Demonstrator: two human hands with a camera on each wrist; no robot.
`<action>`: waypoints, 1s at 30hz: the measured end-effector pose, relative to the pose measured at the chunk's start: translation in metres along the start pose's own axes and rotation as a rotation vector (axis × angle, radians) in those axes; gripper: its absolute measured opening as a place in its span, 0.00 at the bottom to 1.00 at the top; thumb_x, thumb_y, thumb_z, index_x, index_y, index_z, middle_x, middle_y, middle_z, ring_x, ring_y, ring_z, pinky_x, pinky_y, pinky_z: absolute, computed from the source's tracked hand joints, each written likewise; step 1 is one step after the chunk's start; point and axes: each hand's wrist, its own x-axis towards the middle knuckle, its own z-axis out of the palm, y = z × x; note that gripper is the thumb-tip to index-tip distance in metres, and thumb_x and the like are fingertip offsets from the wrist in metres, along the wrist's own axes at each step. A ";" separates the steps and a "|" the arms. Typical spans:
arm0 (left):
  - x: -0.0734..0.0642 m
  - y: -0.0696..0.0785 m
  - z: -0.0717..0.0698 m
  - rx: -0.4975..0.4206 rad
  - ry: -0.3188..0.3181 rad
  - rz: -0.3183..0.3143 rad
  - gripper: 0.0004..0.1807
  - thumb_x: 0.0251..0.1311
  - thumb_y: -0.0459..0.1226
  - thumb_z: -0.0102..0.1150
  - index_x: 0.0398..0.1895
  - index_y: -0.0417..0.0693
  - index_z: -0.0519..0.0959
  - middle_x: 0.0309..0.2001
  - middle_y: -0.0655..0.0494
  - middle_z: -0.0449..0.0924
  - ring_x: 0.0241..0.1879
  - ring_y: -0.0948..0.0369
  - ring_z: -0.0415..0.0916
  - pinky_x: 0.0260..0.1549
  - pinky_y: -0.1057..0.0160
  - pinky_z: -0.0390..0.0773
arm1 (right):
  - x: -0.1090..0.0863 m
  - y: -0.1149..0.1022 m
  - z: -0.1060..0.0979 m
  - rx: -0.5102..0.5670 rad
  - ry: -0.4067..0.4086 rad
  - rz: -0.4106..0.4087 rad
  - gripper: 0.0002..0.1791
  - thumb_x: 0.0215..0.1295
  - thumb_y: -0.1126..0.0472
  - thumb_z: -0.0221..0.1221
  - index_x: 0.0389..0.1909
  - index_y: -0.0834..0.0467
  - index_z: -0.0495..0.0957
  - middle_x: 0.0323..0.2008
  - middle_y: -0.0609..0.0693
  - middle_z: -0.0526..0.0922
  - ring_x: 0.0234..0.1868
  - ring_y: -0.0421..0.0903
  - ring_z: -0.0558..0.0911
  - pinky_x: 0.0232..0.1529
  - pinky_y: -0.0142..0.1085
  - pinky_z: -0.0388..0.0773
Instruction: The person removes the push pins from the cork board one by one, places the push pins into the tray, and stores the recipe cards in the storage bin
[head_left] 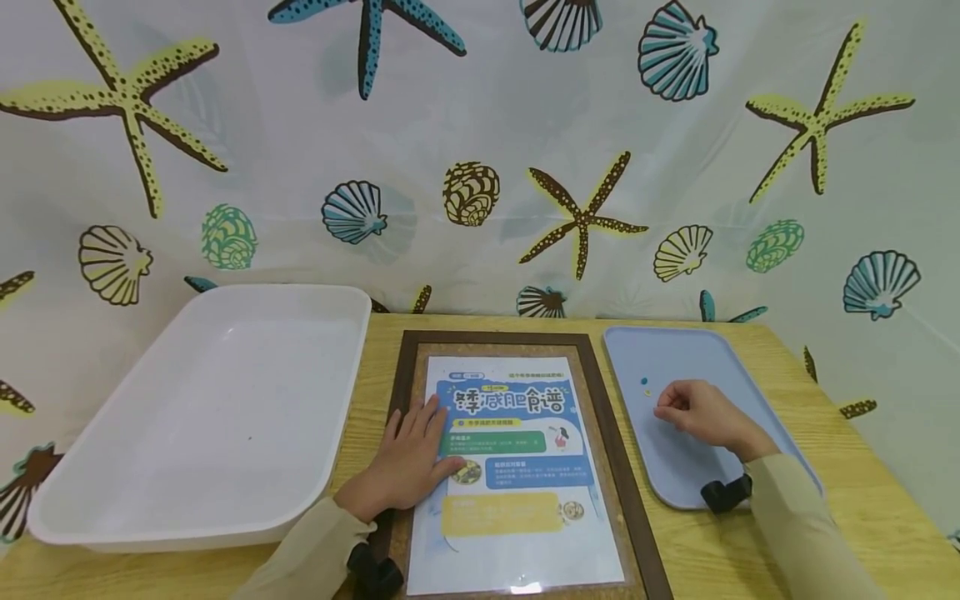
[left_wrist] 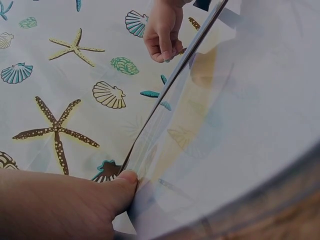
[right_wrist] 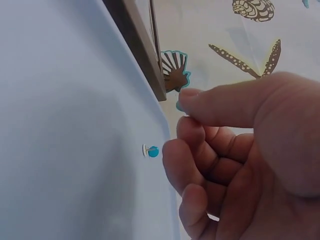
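My left hand [head_left: 411, 454] lies flat with spread fingers across the left edge of a printed sheet [head_left: 517, 546]. Under the sheet is a cork board [head_left: 630, 533] with a dark brown frame. Close up, the left thumb [left_wrist: 117, 192] rests at the glossy sheet's edge. My right hand [head_left: 705, 414], over the blue tray [head_left: 667, 350], pinches a small teal thumbtack [right_wrist: 179, 106] between thumb and forefinger, mostly hidden by the fingertips. Another teal thumbtack [right_wrist: 153, 151] lies on the tray, beside a tiny yellowish piece [head_left: 648, 392].
A large white tub [head_left: 202, 417] stands on the wooden table [head_left: 862, 492] left of the board. Behind the table hangs a cloth [head_left: 450, 275] printed with starfish and shells. Each wrist wears a black camera [head_left: 726, 493].
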 end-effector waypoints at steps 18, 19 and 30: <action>0.001 -0.001 0.001 0.000 0.012 0.006 0.41 0.67 0.49 0.53 0.72 0.31 0.54 0.74 0.34 0.45 0.74 0.37 0.38 0.69 0.35 0.37 | 0.015 0.015 0.002 -0.001 -0.009 0.028 0.05 0.64 0.67 0.58 0.30 0.66 0.78 0.23 0.48 0.77 0.25 0.40 0.71 0.25 0.29 0.69; 0.001 0.000 0.001 0.002 0.011 0.006 0.41 0.67 0.49 0.53 0.72 0.31 0.54 0.75 0.34 0.45 0.74 0.37 0.38 0.69 0.35 0.37 | 0.015 0.015 0.003 -0.002 -0.008 0.026 0.05 0.64 0.67 0.58 0.30 0.66 0.78 0.24 0.49 0.77 0.25 0.40 0.71 0.25 0.29 0.68; 0.000 0.002 -0.002 0.001 0.000 -0.006 0.40 0.67 0.49 0.53 0.72 0.31 0.54 0.75 0.34 0.45 0.74 0.38 0.38 0.69 0.35 0.37 | 0.013 0.015 0.005 0.014 0.006 0.033 0.06 0.64 0.66 0.58 0.31 0.67 0.78 0.24 0.50 0.77 0.25 0.40 0.71 0.25 0.30 0.68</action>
